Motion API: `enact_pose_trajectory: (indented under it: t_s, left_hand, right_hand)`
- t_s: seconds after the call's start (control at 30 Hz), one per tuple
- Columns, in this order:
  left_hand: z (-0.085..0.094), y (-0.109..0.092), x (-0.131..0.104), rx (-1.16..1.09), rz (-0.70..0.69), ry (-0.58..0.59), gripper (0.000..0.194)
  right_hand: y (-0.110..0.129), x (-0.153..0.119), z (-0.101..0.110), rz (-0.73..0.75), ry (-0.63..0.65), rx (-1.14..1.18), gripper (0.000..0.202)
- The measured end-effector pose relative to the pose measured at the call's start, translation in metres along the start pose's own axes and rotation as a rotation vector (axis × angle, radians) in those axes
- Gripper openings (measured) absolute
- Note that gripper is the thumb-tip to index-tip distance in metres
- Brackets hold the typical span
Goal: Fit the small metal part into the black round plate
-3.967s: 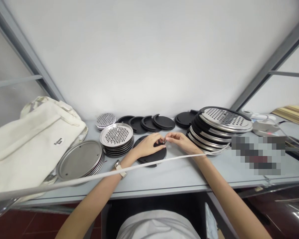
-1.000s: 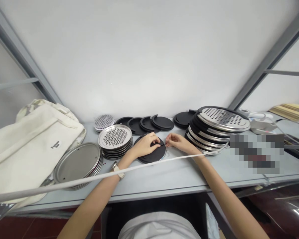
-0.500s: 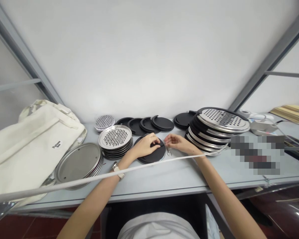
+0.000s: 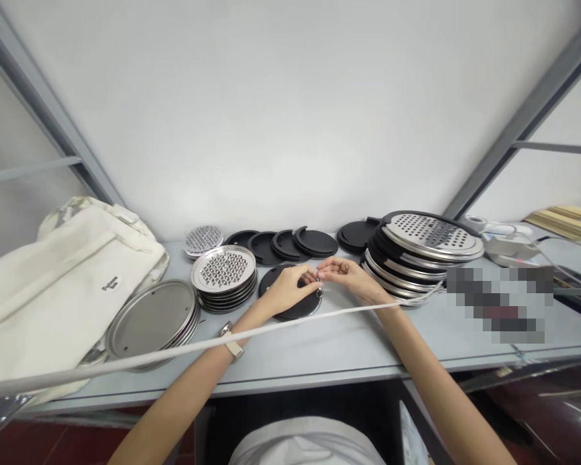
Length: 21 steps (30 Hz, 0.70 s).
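My left hand (image 4: 292, 288) is closed in a pinch above a round black disc (image 4: 297, 311) on the table. My right hand (image 4: 345, 276) pinches from the other side, and the fingertips of both hands meet. Between them hangs a small metal ring fitting (image 4: 319, 292), partly hidden by the fingers. Its upper end is too small to make out. Left of the disc stands a stack of round metal grater plates (image 4: 224, 268). Behind my hands lie several round black trays with raised rims (image 4: 316, 241).
A tall stack of perforated metal discs and black rims (image 4: 423, 237) stands right of my right hand. Plain metal discs (image 4: 152, 320) are piled at the left beside a cream bag (image 4: 53, 278). A white cord (image 4: 266, 325) crosses in front of both forearms.
The metal ring fitting has moved left and up, from beside the disc to over its right edge. My left fingers have come across to meet my right fingertips at it.
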<state>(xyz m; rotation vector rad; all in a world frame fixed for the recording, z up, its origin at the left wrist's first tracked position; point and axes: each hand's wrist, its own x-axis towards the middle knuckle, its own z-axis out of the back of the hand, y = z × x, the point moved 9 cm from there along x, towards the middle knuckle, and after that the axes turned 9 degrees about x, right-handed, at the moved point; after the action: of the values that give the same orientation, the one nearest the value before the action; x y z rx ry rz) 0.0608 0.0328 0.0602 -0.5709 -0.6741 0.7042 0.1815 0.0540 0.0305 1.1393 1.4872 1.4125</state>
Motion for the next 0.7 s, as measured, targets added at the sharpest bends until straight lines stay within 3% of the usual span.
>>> enact_pose_trajectory:
  t_s: [0.17, 0.53, 0.7]
  left_hand:
    - [-0.001, 0.013, -0.001, -0.125, 0.156, -0.095, 0.019]
    - [0.002, 0.019, 0.000, -0.152, 0.188, -0.131, 0.016]
    - [0.002, 0.018, 0.001, -0.216, 0.177, -0.123, 0.015]
  right_hand:
    - [0.001, 0.001, -0.001, 0.023, -0.022, 0.006, 0.044]
    - [0.025, -0.004, -0.008, 0.175, -0.095, -0.240, 0.037]
    - [0.018, -0.003, -0.013, 0.124, -0.006, -0.260, 0.037]
